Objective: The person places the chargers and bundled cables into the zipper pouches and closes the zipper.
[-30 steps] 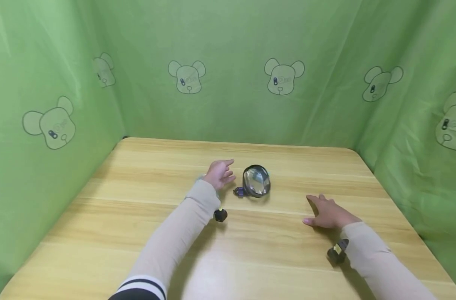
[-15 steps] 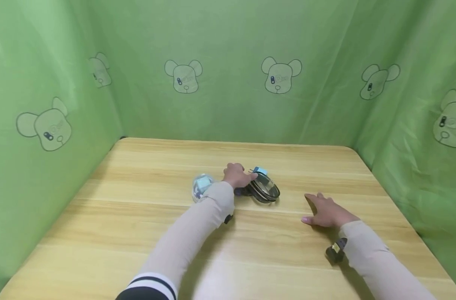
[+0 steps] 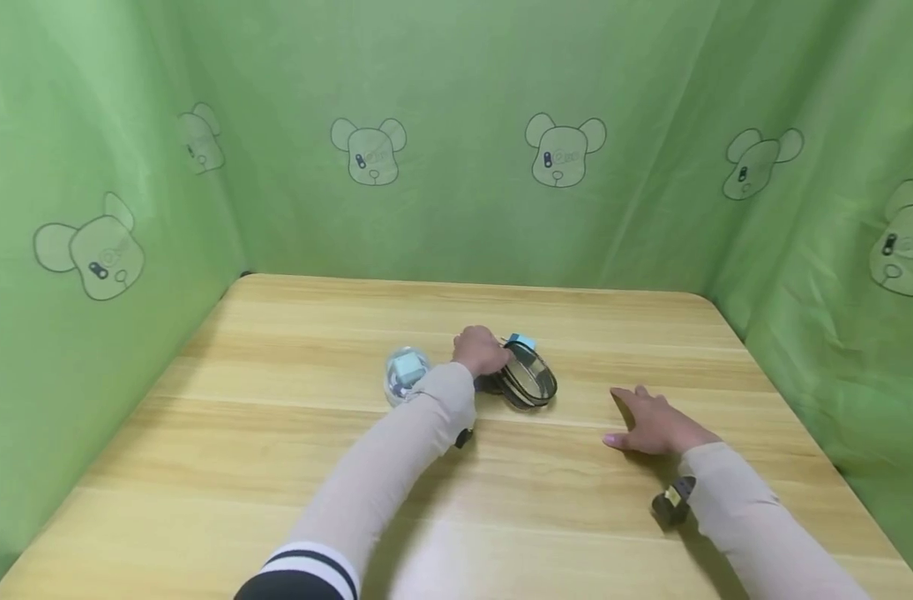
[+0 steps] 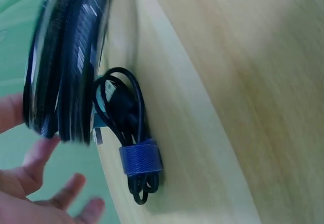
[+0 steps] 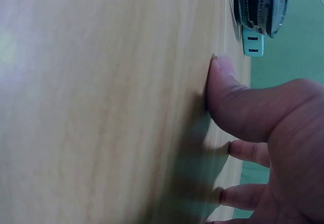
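My left hand pinches the edge of a round black zip case with a clear top. The case is tilted, one side raised from the table. In the left wrist view the thumb and a finger meet the rim of the case, while the other fingers spread below it. Beside it lies a coiled black USB cable bound by a blue strap. A light-blue plug adapter shows just behind the case. My right hand rests on the table, fingers apart, holding nothing.
Left of my left hand stands a clear round container with a light-blue block in it, partly behind my sleeve. The wooden table is enclosed by green curtains at the back and sides.
My left hand has moved right from beside the container to the case and tipped it up, exposing the adapter behind. The right hand has stayed in place.
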{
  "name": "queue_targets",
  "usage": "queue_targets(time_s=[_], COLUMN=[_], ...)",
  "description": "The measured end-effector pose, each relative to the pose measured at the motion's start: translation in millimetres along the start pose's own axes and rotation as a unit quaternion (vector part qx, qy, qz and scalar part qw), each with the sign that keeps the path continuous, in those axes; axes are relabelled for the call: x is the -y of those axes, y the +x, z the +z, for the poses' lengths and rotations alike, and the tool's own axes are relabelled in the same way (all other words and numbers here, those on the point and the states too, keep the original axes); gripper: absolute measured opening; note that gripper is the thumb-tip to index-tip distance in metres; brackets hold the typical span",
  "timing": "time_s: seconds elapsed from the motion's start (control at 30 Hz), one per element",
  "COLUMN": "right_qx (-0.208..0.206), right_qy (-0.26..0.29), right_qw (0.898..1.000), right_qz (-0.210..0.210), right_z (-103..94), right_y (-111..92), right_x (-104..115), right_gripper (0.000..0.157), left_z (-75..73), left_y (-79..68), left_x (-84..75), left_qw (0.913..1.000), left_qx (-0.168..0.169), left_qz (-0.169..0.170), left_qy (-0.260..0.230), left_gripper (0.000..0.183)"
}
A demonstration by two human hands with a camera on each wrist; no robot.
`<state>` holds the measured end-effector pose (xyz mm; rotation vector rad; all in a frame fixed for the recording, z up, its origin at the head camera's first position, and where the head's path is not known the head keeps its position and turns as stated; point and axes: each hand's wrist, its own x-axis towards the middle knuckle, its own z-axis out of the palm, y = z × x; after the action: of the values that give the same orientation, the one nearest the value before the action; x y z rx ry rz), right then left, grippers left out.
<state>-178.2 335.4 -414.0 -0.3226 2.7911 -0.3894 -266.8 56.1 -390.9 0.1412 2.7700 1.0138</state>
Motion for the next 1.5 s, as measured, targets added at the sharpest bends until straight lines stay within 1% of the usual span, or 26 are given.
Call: queue_targets(time_s=[0.07,0.1,0.17,0.2,0.23,0.27,0.3,0.33,0.4,0.47,0.53,0.63,0.67,0.73,0.77,0.8,0.83,0.9,1.03,1.1,1.2,1.23,1.3,1.37,1.43,1.5], right_qx=[0.001,0.001,0.001,0.000,-0.001,-0.003,-0.004,-0.005,-0.007,-0.008,-0.007,-0.006,-0.005,-0.004,-0.003,-0.002,-0.003,-0.003,-0.003,-0.002,-0.001,-0.002,-0.003,-0.003,-0.002,-0.002], right_qy=[0.002,0.002,0.002,0.001,0.000,-0.001,-0.002,-0.002,-0.004,-0.006,-0.007,-0.007,-0.007,-0.006,-0.005,-0.005,-0.005,-0.004,-0.005,-0.004,-0.003,-0.002,-0.002,-0.001,0.001,0.001], right_qw=[1.000,1.000,1.000,1.000,1.000,1.000,1.000,1.000,1.000,1.000,1.000,1.000,1.000,1.000,1.000,1.000,1.000,1.000,1.000,1.000,1.000,1.000,1.000,1.000,1.000,1.000], right_qz=[0.000,0.000,-0.001,-0.001,-0.002,-0.002,-0.003,-0.003,-0.004,-0.005,-0.006,-0.006,-0.006,-0.005,-0.005,-0.005,-0.005,-0.004,-0.005,-0.005,-0.004,-0.004,-0.005,-0.006,-0.006,-0.007], right_z=[-0.3,-0.3,-0.5,-0.5,-0.4,-0.4,-0.5,-0.6,-0.5,-0.3,0.0,0.9,1.1,1.3,1.4,1.6,1.4,0.9,0.5,0.4,0.5,0.5,0.6,0.6,0.7,1.3], right_y=[0,0,-1,-1,-1,-1,-1,-1,-1,-1,-1,-1,-1,-1,0,0,0,0,0,0,0,0,1,1,1,0], right_x=[0,0,1,1,1,1,1,2,1,1,1,-1,-1,-1,-1,-1,-1,-1,-1,-1,-2,-2,-2,-2,-2,-2], right_gripper=[0.097,0.097,0.097,0.097,0.097,0.097,0.097,0.097,0.096,0.096,0.097,0.097,0.097,0.097,0.097,0.097,0.097,0.097,0.097,0.097,0.097,0.097,0.097,0.097,0.097,0.098], left_z=[-2.3,-3.6,-6.6,-8.5,-10.4,-12.4,-14.3,-16.4,-20.7,-24.8,-29.0,-34.7,-36.7,-39.9,-41.3,-42.6,-43.7,-45.1,-46.9,-47.3,-48.3,-48.7,-49.4,-50.2,-50.6,-50.5], left_y=[-0.4,-0.9,-2.6,-3.6,-4.1,-4.3,-4.2,-3.8,-2.4,-1.4,-2.1,-3.9,-4.6,-5.5,-5.5,-5.9,-6.1,-6.1,-6.7,-7.2,-8.5,-8.7,-9.0,-9.3,-9.3,-9.1], left_x=[1.8,2.7,3.7,3.8,3.9,4.0,4.3,4.5,5.7,7.9,10.3,14.1,15.2,17.6,18.9,20.2,21.1,22.4,23.3,23.2,23.1,23.3,24.1,24.8,25.7,26.3], left_qw=[0.9979,0.9949,0.9845,0.9761,0.9650,0.9501,0.9326,0.9109,0.8599,0.8167,0.7757,0.7185,0.6979,0.6645,0.6514,0.6407,0.6330,0.6216,0.6125,0.6020,0.5880,0.5849,0.5812,0.5837,0.5821,0.5776], left_qx=[0.009,0.014,0.018,0.022,0.025,0.029,0.038,0.047,0.069,0.093,0.116,0.144,0.151,0.158,0.161,0.161,0.161,0.158,0.151,0.150,0.153,0.155,0.161,0.168,0.174,0.180], left_qz=[0.012,0.015,0.012,0.008,0.001,-0.008,-0.021,-0.035,-0.065,-0.089,-0.108,-0.135,-0.145,-0.162,-0.169,-0.175,-0.178,-0.181,-0.180,-0.179,-0.180,-0.180,-0.179,-0.176,-0.171,-0.165], left_qy=[-0.063,-0.099,-0.174,-0.216,-0.261,-0.310,-0.358,-0.408,-0.502,-0.562,-0.611,-0.667,-0.685,-0.712,-0.722,-0.730,-0.736,-0.745,-0.755,-0.764,-0.774,-0.776,-0.777,-0.775,-0.776,-0.779], left_gripper=[0.037,0.036,0.029,0.023,0.018,0.016,0.016,0.017,0.020,0.021,0.025,0.038,0.043,0.051,0.053,0.053,0.051,0.045,0.032,0.031,0.035,0.037,0.042,0.046,0.049,0.052])
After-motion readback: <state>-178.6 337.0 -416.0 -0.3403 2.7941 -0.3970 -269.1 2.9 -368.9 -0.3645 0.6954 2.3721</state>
